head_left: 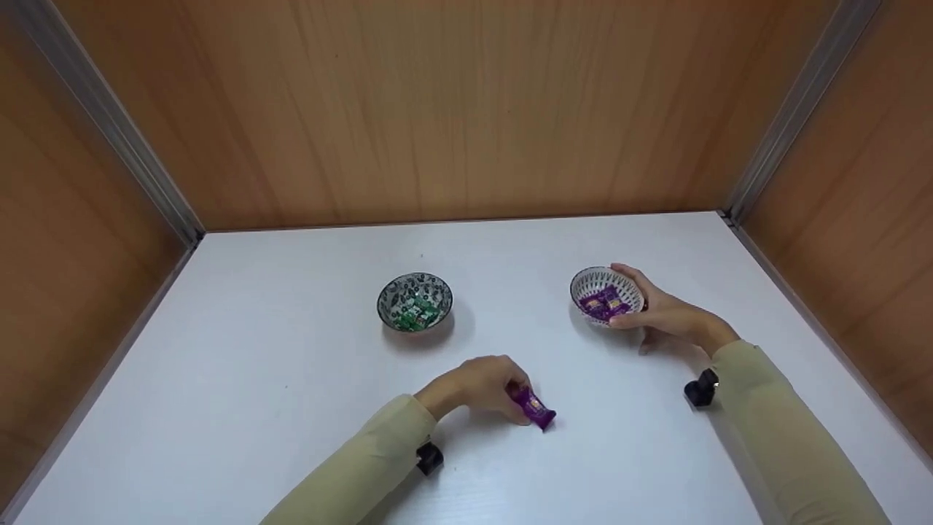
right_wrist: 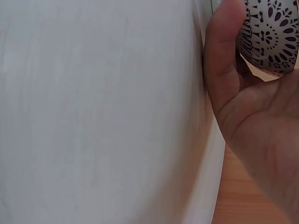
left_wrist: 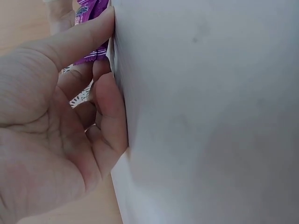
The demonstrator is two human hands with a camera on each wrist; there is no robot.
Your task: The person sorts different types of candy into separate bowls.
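A purple-wrapped candy [head_left: 536,409] is pinched between the thumb and fingers of my left hand [head_left: 485,383], low over the white table. In the left wrist view part of its wrapper [left_wrist: 86,8] shows behind the fingers. Farther right, my right hand [head_left: 667,317] holds a white patterned bowl [head_left: 589,278] by its right side, thumb at the near rim and a finger at the far rim. Several purple-wrapped candies [head_left: 603,302] lie inside that bowl. The right wrist view shows the bowl's dark petal pattern [right_wrist: 271,35] above the palm.
A dark-patterned bowl [head_left: 393,292] with several green-wrapped candies [head_left: 417,313] stands left of the white one. Wooden panels [head_left: 466,109] enclose the white table [head_left: 240,379] at the back and both sides. Black wrist devices [head_left: 430,458] sit under both sleeves.
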